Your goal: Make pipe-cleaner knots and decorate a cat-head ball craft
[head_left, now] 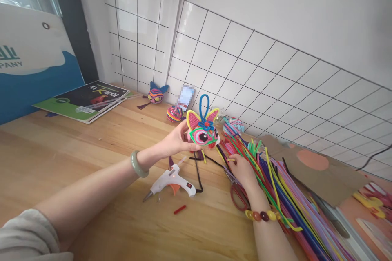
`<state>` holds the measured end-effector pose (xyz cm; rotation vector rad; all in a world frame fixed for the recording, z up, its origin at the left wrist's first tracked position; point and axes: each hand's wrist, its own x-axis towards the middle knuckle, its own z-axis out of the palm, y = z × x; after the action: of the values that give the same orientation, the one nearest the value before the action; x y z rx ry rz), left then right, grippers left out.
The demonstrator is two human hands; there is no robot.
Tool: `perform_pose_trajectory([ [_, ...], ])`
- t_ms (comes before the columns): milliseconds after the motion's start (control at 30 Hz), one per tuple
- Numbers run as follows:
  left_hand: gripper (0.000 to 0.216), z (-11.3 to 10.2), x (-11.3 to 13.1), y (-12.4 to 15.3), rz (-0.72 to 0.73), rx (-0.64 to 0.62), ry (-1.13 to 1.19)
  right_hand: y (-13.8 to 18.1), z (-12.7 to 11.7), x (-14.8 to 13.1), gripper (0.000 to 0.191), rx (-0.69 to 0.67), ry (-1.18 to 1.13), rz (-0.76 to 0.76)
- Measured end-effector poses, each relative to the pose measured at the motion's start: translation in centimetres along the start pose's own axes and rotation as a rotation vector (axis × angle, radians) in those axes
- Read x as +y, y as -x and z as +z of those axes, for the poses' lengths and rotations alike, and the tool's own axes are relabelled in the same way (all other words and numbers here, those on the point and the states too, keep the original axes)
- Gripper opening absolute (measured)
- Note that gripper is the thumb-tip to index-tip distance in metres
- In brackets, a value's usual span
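Note:
My left hand [180, 138] is closed around a colourful pipe-cleaner animal head [202, 133], raised above the table. It has pink ears edged in yellow, dark eyes, and a blue flower with a tall blue loop on top. Lower and to the right, my right hand [243, 170] pinches a short yellow piece of pipe cleaner [231, 160]. Beside that hand lies a thick bundle of many-coloured pipe cleaners [290, 187]. Red-handled scissors [239, 196] lie partly under my right wrist. A white glue gun [171, 179] rests on the table below the animal head.
A short red stick [179, 209] lies near the glue gun. Behind stand a phone [186, 97], a striped ball [174, 113] and a blue-eared figure [157, 93]. At left is a magazine [82, 100]; at right, brown cardboard [339, 179]. A wire grid [231, 49] lines the wall.

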<state>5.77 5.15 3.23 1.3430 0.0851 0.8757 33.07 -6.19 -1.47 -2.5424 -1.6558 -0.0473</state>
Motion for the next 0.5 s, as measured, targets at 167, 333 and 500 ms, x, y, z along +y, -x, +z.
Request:
perform_pose_trajectory([
  [167, 0.064, -0.3, -0.3, -0.1, -0.009, 0.016, -0.002, 0.0, 1.0, -0.3, 0.022, -0.006, 0.021, 0.0],
  [333, 0.064, -0.2, -0.4, 0.0, -0.034, -0.055, 0.083, 0.1, 1.6, -0.5, 0.021, -0.032, 0.014, -0.003],
  [500, 0.064, -0.4, -0.5, 0.1, -0.075, -0.102, 0.094, 0.2, 1.1, -0.3, 0.016, 0.029, -0.073, -0.003],
])
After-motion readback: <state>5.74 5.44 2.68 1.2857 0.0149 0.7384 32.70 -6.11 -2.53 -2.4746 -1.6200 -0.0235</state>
